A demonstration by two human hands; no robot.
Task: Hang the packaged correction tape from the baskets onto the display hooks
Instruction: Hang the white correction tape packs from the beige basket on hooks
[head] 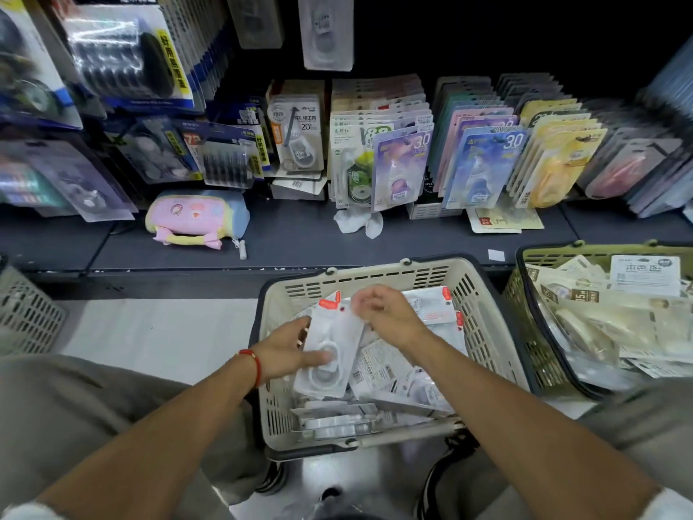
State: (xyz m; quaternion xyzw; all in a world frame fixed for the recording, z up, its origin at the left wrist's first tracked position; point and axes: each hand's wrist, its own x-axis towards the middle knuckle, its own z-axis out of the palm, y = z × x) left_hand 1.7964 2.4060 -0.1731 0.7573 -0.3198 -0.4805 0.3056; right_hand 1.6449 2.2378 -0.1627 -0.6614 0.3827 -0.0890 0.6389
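A beige basket (375, 275) in front of me holds several white correction tape packs with red corners. My left hand (288, 350) grips one such pack (337, 332) from the left, thumb across its clear blister, and holds it tilted above the pile. My right hand (386, 309) has its fingers curled at that pack's top right edge, seemingly pinching it. More packaged correction tape hangs in rows on display hooks (403, 159) above the dark shelf.
An olive basket (525, 294) of beige packs stands at the right. Part of a grey basket (26, 313) shows at the left. A pink pouch (195, 219) and crumpled white paper (358, 221) lie on the dark shelf (300, 238). My knees flank the beige basket.
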